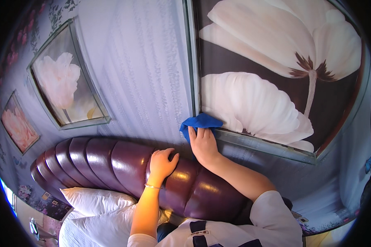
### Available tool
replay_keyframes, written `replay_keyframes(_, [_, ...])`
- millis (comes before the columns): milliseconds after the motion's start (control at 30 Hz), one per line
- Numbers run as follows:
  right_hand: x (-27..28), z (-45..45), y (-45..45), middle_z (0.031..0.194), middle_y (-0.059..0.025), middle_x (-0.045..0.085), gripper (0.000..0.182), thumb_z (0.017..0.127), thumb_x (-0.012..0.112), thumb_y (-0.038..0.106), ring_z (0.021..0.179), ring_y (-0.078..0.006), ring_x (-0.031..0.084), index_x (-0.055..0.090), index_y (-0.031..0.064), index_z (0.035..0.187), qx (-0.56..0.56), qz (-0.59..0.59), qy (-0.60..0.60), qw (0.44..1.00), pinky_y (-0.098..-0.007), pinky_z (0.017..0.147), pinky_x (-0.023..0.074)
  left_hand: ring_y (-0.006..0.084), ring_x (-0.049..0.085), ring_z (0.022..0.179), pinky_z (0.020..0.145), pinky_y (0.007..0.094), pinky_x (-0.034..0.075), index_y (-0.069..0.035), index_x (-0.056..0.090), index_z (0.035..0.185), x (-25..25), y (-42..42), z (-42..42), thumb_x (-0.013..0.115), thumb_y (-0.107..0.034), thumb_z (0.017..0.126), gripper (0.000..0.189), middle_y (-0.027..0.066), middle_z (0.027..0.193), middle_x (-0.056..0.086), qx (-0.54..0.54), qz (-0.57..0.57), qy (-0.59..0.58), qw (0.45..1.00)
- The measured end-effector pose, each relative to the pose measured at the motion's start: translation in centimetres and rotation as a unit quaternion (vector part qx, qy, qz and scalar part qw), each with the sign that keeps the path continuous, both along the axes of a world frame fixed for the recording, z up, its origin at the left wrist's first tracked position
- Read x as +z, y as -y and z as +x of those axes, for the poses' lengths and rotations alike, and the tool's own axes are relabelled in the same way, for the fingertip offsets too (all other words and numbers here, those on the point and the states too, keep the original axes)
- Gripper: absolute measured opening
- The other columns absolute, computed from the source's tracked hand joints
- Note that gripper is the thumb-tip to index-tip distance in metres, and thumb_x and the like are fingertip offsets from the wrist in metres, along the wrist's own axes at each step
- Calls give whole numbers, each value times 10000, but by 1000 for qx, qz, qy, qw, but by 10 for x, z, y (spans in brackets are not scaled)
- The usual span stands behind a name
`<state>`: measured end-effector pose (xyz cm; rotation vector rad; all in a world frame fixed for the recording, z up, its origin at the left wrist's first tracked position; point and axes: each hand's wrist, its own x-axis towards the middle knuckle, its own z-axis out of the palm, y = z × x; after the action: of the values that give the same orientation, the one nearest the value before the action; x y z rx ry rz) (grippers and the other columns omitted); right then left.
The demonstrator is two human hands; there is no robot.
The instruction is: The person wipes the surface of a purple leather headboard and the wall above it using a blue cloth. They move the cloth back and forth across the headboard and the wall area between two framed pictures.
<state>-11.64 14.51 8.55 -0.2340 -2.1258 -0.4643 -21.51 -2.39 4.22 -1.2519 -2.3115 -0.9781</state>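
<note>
My right hand (204, 146) presses a blue cloth (201, 122) against the lower left corner of a large framed picture (250, 102) of white flowers on a dark ground. The cloth covers that corner and spreads past my fingertips onto the wall. Lower and to the left, my left hand (163, 163) rests on the top edge of a padded, glossy dark maroon headboard (126, 157). It holds nothing, and its thumb stands apart from the fingers. A thin bracelet (153, 186) circles the left wrist.
Two smaller framed flower pictures, a middle one (62, 89) and a far-left one (19, 125), hang on the patterned wall (136, 61). White pillows (96, 202) lean below the headboard. Wall sockets (46, 195) show at lower left. The big picture's frame edge (265, 145) juts from the wall.
</note>
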Motion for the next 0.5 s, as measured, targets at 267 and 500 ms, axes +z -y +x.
replay_keyframes(267, [4,78,-32,1239,-173,585,472,867,599,156,1102,-332,582,595,75,1332,0,5,120,993,-388,992,496,354,694,895,881,456,506,-30,757,994,0,-2,-6,727,-321,848,327,153,919,749,-20,11,33,999])
replay_keyframes(500, [-50,169,-74,1241,-173,639,327,832,719,214,1180,-367,585,721,52,1116,0,120,111,987,-496,1045,452,356,666,941,900,452,482,-42,746,1024,-1,-1,-4,716,-338,866,337,130,947,728,-30,-17,-26,999])
